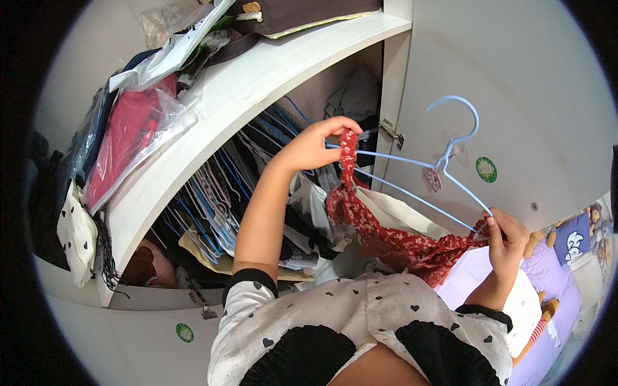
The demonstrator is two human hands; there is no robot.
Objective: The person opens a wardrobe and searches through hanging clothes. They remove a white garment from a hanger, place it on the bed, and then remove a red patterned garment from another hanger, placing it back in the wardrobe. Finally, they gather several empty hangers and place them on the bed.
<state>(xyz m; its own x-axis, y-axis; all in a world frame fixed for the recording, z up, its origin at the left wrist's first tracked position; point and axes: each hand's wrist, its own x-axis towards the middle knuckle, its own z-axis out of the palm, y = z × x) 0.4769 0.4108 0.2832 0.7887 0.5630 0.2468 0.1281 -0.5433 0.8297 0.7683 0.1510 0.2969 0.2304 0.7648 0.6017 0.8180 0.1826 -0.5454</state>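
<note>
A red floral garment (400, 243) with gathered straps hangs from a light-blue hanger (446, 161) in front of my body. My left hand (318, 142) pinches one strap around the hanger's left arm, thumb below and fingers above. At the other end, my right hand (504, 236) grips the hanger's right corner together with the gathered red fabric. The hanger is tilted, its hook pointing up and free of any rod. A small printed tag (433, 179) shows just below the hanger's neck. The garment's lower part is hidden behind my shirt.
Behind my left arm, clothes on many hangers (212, 193) fill an open white wardrobe. Bagged clothes (133, 130) and a dark bag (309, 14) lie on its top shelf (270, 72). An open door (502, 96) stands at right, above a lilac bed (562, 294) with plush toys.
</note>
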